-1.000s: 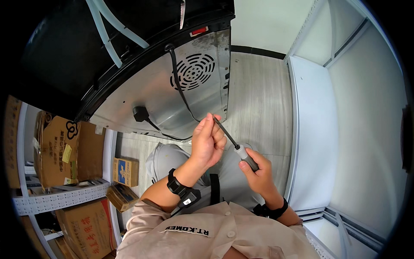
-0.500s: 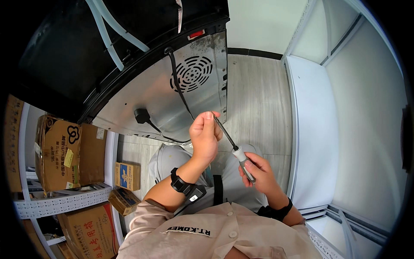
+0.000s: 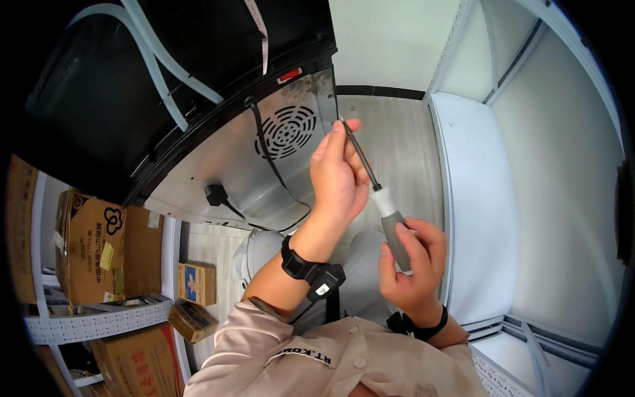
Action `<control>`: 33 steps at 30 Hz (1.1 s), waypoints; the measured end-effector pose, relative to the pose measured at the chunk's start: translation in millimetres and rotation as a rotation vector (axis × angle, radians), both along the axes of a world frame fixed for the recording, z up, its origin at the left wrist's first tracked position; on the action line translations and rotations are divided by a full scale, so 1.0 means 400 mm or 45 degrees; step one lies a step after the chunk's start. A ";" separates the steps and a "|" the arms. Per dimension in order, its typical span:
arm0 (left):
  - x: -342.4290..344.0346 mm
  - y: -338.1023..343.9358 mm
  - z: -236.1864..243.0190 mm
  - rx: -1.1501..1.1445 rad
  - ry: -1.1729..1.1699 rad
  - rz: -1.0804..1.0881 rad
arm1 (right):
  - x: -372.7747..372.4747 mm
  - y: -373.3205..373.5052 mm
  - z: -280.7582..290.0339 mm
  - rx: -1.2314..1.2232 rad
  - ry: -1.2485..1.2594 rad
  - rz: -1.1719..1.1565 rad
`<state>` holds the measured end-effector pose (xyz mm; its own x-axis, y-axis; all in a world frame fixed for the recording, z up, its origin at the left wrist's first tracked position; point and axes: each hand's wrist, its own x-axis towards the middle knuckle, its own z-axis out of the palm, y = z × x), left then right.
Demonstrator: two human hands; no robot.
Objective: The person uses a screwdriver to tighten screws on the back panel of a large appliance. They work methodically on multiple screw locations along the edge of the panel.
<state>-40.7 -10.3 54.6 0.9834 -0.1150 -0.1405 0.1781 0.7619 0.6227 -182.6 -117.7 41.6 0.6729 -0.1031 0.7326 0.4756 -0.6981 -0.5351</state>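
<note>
Screwdriver (image 3: 380,198) held two-handed at the appliance's metal back panel (image 3: 218,178).
Right hand (image 3: 410,261) was closed on the grey handle; left hand (image 3: 337,175) pinched the thin shaft. Looked light, stiff; the handle was the sure hold.

One head-worn fisheye view looks down, close over both hands, floor below

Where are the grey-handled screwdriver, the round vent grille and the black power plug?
grey-handled screwdriver (image 3: 395,239), head view, on the grey handle.
round vent grille (image 3: 289,131), head view, on the grille's middle.
black power plug (image 3: 215,194), head view, on the plug's body.
</note>
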 end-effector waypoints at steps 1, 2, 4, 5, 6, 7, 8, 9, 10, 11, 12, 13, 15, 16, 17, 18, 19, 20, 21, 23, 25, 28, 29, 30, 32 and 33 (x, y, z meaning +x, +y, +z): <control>0.011 0.005 -0.017 -0.031 -0.008 -0.002 | 0.013 0.004 0.005 -0.012 -0.036 0.008; 0.020 0.010 -0.027 -0.062 -0.017 -0.003 | 0.028 0.008 0.009 -0.024 -0.073 0.018; 0.036 0.019 -0.028 -0.064 0.003 -0.003 | 0.042 0.019 0.009 -0.034 -0.100 0.022; 0.046 0.025 -0.029 -0.078 -0.010 -0.021 | 0.045 0.023 0.014 -0.042 -0.091 0.017; 0.054 0.030 -0.028 -0.092 -0.019 -0.035 | 0.049 0.027 0.015 -0.049 -0.079 0.016; 0.058 0.026 -0.027 -0.088 -0.031 -0.021 | 0.050 0.029 0.013 -0.044 -0.084 0.017; 0.058 0.022 -0.025 -0.114 -0.026 -0.035 | 0.048 0.030 0.011 -0.039 -0.090 0.017; 0.053 0.017 -0.013 -0.147 -0.018 -0.045 | 0.046 0.028 0.012 -0.042 -0.094 0.021; 0.052 0.010 -0.006 -0.181 -0.011 -0.055 | 0.046 0.027 0.014 -0.031 -0.083 0.014; 0.056 0.003 -0.005 -0.203 -0.007 -0.061 | 0.047 0.027 0.015 -0.019 -0.073 0.006; 0.059 -0.001 -0.002 -0.193 -0.010 -0.052 | 0.047 0.025 0.020 -0.010 -0.062 0.000; 0.061 -0.004 0.000 -0.184 -0.013 -0.044 | 0.050 0.022 0.025 -0.013 -0.051 0.003; 0.068 -0.008 -0.004 -0.178 -0.003 -0.022 | 0.058 0.017 0.038 -0.015 -0.030 0.001; 0.072 -0.007 -0.007 -0.181 0.009 -0.006 | 0.063 0.016 0.042 -0.011 -0.027 0.005; 0.076 -0.007 -0.011 -0.184 0.021 0.010 | 0.068 0.015 0.046 -0.007 -0.023 0.009; 0.080 -0.006 -0.012 -0.181 0.017 0.007 | 0.072 0.016 0.050 0.000 -0.023 0.013; 0.085 -0.005 -0.014 -0.178 0.013 0.005 | 0.075 0.017 0.052 0.002 -0.022 0.011; 0.088 -0.005 -0.014 -0.175 0.008 0.005 | 0.077 0.019 0.054 0.004 -0.021 0.010; 0.091 -0.008 -0.015 -0.175 0.011 0.005 | 0.080 0.019 0.055 0.003 -0.020 0.010; 0.094 -0.014 -0.015 -0.177 0.015 0.007 | 0.084 0.017 0.056 -0.002 -0.006 0.001; 0.098 -0.017 -0.012 -0.199 0.016 0.027 | 0.086 0.016 0.056 0.004 0.000 -0.004; 0.099 -0.018 -0.014 -0.206 0.016 0.054 | 0.088 0.016 0.056 0.026 0.010 0.000; 0.099 -0.019 -0.014 -0.204 0.016 0.062 | 0.086 0.016 0.059 0.029 0.025 0.002; 0.101 -0.018 -0.015 -0.197 0.020 0.060 | 0.087 0.015 0.062 0.037 0.042 0.007; 0.105 -0.017 -0.017 -0.182 0.027 0.057 | 0.094 0.011 0.067 0.059 0.023 0.003; 0.102 -0.016 -0.017 -0.190 0.018 0.041 | 0.095 0.011 0.069 0.065 0.010 0.001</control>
<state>0.2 -16.9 47.7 0.9849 -0.1038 -0.1382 0.1599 0.8514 0.4996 -144.5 -113.5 69.0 0.6784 -0.1397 0.7213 0.4717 -0.6698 -0.5734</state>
